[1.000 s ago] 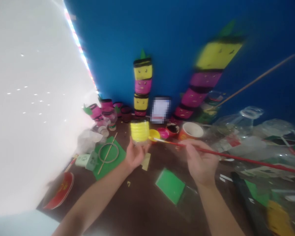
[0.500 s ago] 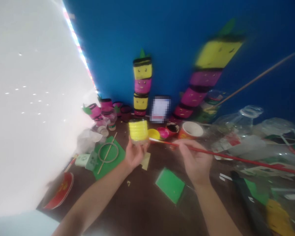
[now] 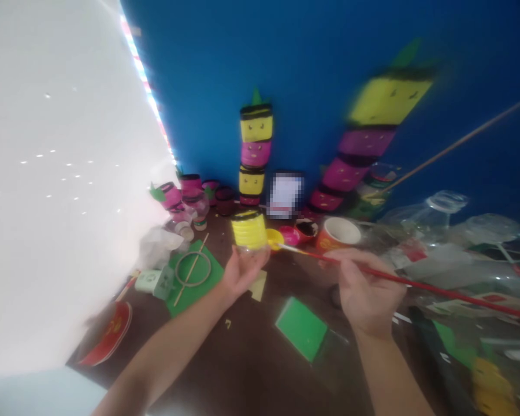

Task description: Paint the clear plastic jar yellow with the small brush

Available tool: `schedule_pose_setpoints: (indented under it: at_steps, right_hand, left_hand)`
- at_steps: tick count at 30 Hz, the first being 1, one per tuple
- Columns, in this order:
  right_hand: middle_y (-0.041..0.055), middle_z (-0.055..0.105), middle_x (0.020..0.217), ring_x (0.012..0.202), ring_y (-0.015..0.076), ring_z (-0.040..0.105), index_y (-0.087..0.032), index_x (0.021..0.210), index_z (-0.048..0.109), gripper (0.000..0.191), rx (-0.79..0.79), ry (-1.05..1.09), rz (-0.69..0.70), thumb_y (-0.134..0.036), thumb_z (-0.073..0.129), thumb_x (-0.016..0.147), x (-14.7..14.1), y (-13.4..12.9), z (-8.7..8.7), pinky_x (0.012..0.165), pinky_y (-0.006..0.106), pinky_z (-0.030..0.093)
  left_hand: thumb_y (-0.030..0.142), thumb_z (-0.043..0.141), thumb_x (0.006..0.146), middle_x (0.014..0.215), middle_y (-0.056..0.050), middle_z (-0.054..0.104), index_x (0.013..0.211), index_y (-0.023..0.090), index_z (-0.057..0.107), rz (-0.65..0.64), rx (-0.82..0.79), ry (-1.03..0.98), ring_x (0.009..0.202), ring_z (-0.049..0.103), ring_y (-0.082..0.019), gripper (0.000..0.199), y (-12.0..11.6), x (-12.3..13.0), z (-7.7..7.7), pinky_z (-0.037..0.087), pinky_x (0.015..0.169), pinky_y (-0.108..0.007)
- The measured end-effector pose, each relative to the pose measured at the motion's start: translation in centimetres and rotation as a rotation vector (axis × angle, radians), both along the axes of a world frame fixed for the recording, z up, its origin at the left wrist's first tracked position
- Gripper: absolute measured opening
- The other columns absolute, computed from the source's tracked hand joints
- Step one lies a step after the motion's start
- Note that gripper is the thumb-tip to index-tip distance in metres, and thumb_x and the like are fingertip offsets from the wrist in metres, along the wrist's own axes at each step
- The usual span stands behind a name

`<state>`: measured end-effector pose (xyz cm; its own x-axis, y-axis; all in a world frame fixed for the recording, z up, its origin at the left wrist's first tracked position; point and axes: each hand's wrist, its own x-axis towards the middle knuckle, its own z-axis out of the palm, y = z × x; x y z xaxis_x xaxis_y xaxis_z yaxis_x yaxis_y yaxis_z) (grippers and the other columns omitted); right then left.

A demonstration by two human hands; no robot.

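My left hand [image 3: 242, 274] grips the clear base of a plastic container [image 3: 248, 231], its ribbed side painted yellow and its top rim black. In my right hand [image 3: 368, 289] is a long red-handled paintbrush [image 3: 420, 284], held like a pen. The brush's pale tip points left and lies at a yellow paint dish [image 3: 274, 238], just right of the container; whether it touches the paint I cannot tell. Beside that dish stand a pink paint dish [image 3: 289, 235] and a cup of black paint [image 3: 305, 230]. A red and white paper cup [image 3: 340, 233] stands behind my right fingers.
A green card [image 3: 302, 328] lies on the dark table [image 3: 242, 370]. At left are a green sheet [image 3: 212, 268] with a ring and stick, and a red piece [image 3: 112, 338]. Painted face towers [image 3: 255, 155] line the blue wall. Clear plastic bottles [image 3: 444, 214] crowd the right.
My right hand has moved right, drawing the brush tip away from the container to the yellow paint dish. The container has tilted slightly, showing more of its black rim.
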<state>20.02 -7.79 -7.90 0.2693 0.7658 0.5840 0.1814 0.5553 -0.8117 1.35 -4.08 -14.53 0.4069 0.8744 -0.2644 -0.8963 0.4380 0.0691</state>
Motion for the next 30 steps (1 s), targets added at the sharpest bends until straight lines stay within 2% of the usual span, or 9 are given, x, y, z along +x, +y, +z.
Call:
schedule_pose_setpoints:
  at_steps: [6,11,17,20,25,30]
  right_hand:
    - [0.0013,0.065,0.075,0.070,0.0141,0.062,-0.021,0.077,0.066,0.010,0.036,-0.181,0.048,-0.016,0.057,0.079,-1.3,-0.8,0.7,0.064,0.026,0.052]
    - [0.0012,0.066,0.076,0.069,0.0138,0.062,-0.021,0.079,0.064,0.011,0.012,-0.248,0.129,-0.014,0.056,0.079,-2.5,-0.9,0.5,0.064,0.025,0.052]
    - [0.0019,0.065,0.078,0.071,0.0137,0.062,-0.021,0.081,0.064,0.012,0.031,-0.257,0.056,-0.013,0.055,0.079,-2.2,-0.5,0.1,0.065,0.026,0.052]
    - [0.0019,0.065,0.077,0.071,0.0134,0.062,-0.021,0.081,0.064,0.012,0.057,-0.249,0.048,-0.013,0.055,0.080,-2.0,-0.5,0.2,0.065,0.025,0.052]
    - [0.0023,0.065,0.076,0.070,0.0138,0.062,-0.020,0.079,0.064,0.011,0.035,-0.269,0.083,-0.014,0.055,0.080,-2.4,-0.8,0.4,0.064,0.026,0.052]
    - [0.0026,0.065,0.074,0.067,0.0141,0.062,-0.020,0.079,0.064,0.011,0.037,-0.237,0.012,-0.017,0.054,0.081,-2.1,-0.6,0.4,0.062,0.026,0.052]
  left_hand:
    - [0.046,0.027,0.091,0.123,-0.020,0.055,0.132,0.010,0.037,0.046,-0.006,0.022,0.115,0.053,-0.023,0.055,0.2,0.3,0.0,0.051,0.086,-0.030]
    - [0.044,0.028,0.091,0.129,-0.016,0.052,0.131,0.013,0.040,0.042,-0.001,0.031,0.120,0.049,-0.020,0.051,0.4,0.2,-0.5,0.051,0.087,-0.025]
    - [0.039,0.028,0.093,0.125,-0.017,0.055,0.130,0.014,0.042,0.007,-0.090,0.031,0.116,0.053,-0.020,0.047,0.4,0.1,-0.1,0.054,0.076,-0.021]
    - [0.037,0.031,0.092,0.125,-0.016,0.056,0.130,0.016,0.043,0.014,-0.121,0.030,0.114,0.055,-0.020,0.045,0.3,0.1,0.0,0.054,0.077,-0.023]
    - [0.040,0.031,0.092,0.130,-0.015,0.052,0.129,0.016,0.044,0.012,-0.054,-0.010,0.120,0.049,-0.020,0.046,0.5,0.1,-0.6,0.053,0.080,-0.020]
    - [0.038,0.030,0.093,0.126,-0.015,0.054,0.130,0.016,0.043,-0.008,-0.097,0.005,0.118,0.051,-0.019,0.045,0.5,0.0,-0.7,0.053,0.078,-0.019]
